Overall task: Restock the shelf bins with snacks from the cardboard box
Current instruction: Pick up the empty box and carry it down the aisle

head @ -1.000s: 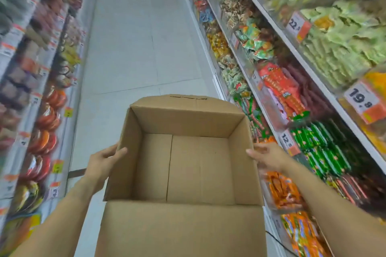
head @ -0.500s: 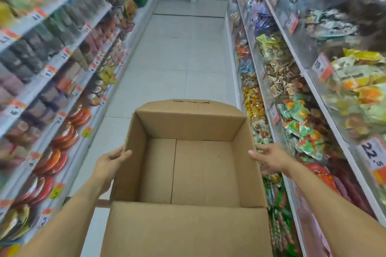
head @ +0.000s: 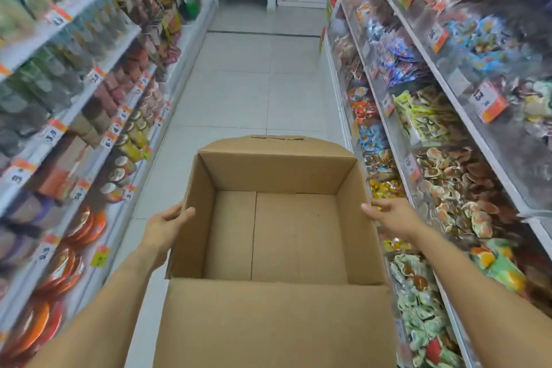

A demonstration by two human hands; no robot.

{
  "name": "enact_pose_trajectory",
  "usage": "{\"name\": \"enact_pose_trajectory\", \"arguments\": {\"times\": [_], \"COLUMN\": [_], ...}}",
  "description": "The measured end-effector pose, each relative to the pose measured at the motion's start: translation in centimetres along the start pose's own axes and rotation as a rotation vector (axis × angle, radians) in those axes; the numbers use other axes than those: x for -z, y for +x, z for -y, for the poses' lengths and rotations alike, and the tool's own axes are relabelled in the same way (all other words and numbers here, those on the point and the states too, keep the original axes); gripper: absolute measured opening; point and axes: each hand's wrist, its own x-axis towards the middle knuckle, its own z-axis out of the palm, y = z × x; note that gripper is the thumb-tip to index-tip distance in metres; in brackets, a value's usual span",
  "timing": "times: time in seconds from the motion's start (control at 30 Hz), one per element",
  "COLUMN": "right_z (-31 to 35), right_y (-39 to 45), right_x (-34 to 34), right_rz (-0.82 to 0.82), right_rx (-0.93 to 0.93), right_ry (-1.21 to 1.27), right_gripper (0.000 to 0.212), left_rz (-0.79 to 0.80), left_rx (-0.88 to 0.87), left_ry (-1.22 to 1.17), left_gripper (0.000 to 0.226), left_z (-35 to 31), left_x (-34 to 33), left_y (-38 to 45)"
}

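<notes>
The open brown cardboard box (head: 277, 236) is matt, plain corrugated paperboard with visible fold creases along its inner bottom and a smooth, unprinted near flap. The pale grey tiled floor (head: 248, 92) has a smooth, slightly glossy finish with thin grout lines. The clear plastic shelf bins (head: 490, 140) are transparent and reflective. The small snack packets (head: 454, 188) inside them are glossy plastic film. The white-and-orange price tags (head: 488, 101) look like printed paper or card.
</notes>
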Motion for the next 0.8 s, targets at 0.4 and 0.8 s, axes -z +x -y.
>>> {"name": "enact_pose_trajectory", "arguments": {"times": [0.4, 0.8], "right_z": [15.7, 41.8], "right_y": [29.6, 60.6], "right_x": [0.5, -0.2], "right_rz": [-0.097, -0.097], "right_rx": [0.026, 0.169], "right_ry": [0.166, 0.1], "right_gripper": [0.034, 0.034], "left_rz": [0.043, 0.017], "left_rx": [0.029, -0.029], "left_ry": [0.034, -0.028], "left_gripper": [0.06, 0.053], "left_z": [-15.7, -34.5], "left_x": [-8.1, -13.6], "left_y": [29.0, 59.9]}}
